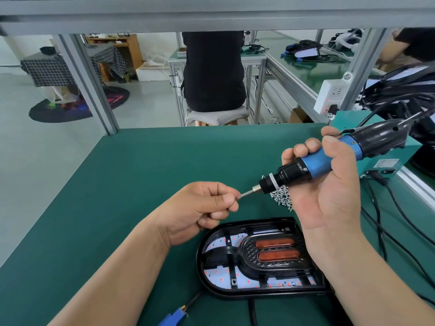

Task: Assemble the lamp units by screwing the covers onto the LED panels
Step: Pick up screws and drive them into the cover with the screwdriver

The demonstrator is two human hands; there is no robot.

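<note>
The green table (113, 189) spreads under both hands. On it lies the lamp unit (249, 251), a black cover over a white LED panel dotted with red. It sits below and nearer than the fingertips of both hands, and the right wrist passes over its right end. The right hand (334, 189) is wrapped round the blue and black electric screwdriver (317, 162), fingers curled over its barrel. It holds the tool above the table with its bit (247, 192) slanting down to the left. The left hand (195, 208) pinches a small screw (238, 196) between thumb and forefinger at the tip of the bit, its other fingers curled in. A heap of screws (281, 196) lies on the table just beside the right fingers, under the nose of the screwdriver.
</note>
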